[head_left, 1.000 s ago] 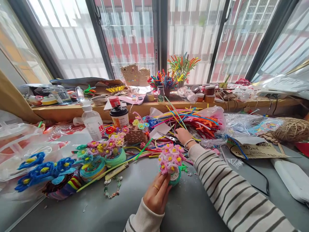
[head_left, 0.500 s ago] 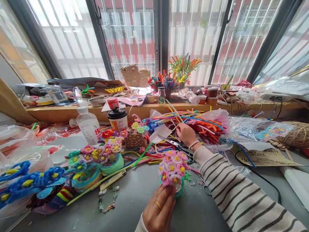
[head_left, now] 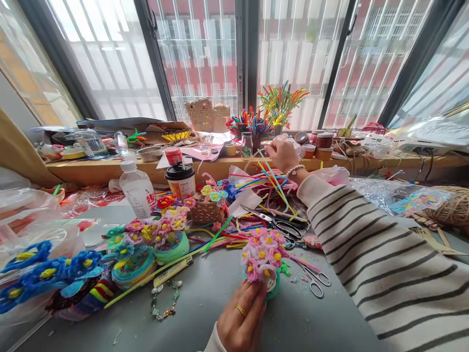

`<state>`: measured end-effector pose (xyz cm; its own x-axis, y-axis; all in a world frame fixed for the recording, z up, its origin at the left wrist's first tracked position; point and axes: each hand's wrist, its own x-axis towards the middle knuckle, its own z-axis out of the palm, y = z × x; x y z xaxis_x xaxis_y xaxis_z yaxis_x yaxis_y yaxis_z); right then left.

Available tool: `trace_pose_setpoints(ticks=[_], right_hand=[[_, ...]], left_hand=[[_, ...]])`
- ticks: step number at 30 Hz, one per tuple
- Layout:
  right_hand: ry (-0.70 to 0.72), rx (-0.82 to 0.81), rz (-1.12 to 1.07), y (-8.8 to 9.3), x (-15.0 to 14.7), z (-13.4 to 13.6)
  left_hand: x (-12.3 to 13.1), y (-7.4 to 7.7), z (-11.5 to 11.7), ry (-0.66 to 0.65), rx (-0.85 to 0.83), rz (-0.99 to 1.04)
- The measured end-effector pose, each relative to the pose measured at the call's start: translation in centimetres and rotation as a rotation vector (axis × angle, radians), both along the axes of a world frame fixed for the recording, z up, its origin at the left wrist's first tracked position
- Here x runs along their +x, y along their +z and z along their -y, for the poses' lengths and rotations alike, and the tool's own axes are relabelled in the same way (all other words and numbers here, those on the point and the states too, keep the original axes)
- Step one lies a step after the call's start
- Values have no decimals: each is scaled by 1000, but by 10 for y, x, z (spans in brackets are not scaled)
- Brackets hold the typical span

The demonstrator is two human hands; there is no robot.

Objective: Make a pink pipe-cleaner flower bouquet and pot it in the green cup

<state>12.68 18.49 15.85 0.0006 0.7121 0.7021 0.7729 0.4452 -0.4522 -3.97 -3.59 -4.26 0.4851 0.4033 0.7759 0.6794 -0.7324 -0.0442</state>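
Observation:
My left hand (head_left: 242, 313), with a ring on it, is closed around the near left side of a small pot of pink pipe-cleaner flowers (head_left: 263, 254). The flowers have yellow centres, and the pot's turquoise side (head_left: 274, 288) shows at the right. Higher up, beyond the table's pile of loose pipe cleaners (head_left: 252, 183), my right hand (head_left: 284, 157) is raised in front of the sill. Its fingers pinch the upper end of a pale green pipe cleaner (head_left: 271, 173), which slants down over the pile. Black-handled scissors (head_left: 280, 225) lie between the pile and the flowers.
Small silver scissors (head_left: 317, 283) lie right of the flowers. More flower pots (head_left: 170, 248) and a beaded bracelet (head_left: 164, 305) are on the left. A plastic bottle (head_left: 137, 190) and lidded cup (head_left: 180, 181) stand behind. Twine (head_left: 452, 208) sits at far right; jars (head_left: 324, 142) line the sill.
My right hand has risen away from the pile towards the sill, drawing the pale green pipe cleaner up. Its sleeve has uncovered the small silver scissors. My left hand stays at the pink flowers.

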Motion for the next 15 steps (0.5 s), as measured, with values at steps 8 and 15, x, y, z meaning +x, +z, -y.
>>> trace_pose_setpoints(ticks=[8, 15], right_hand=[[392, -81, -571, 29, -22, 15], [571, -38, -569, 13, 33, 124]], left_hand=[[2, -7, -2, -13, 7, 65], [6, 9, 3, -44, -54, 112]])
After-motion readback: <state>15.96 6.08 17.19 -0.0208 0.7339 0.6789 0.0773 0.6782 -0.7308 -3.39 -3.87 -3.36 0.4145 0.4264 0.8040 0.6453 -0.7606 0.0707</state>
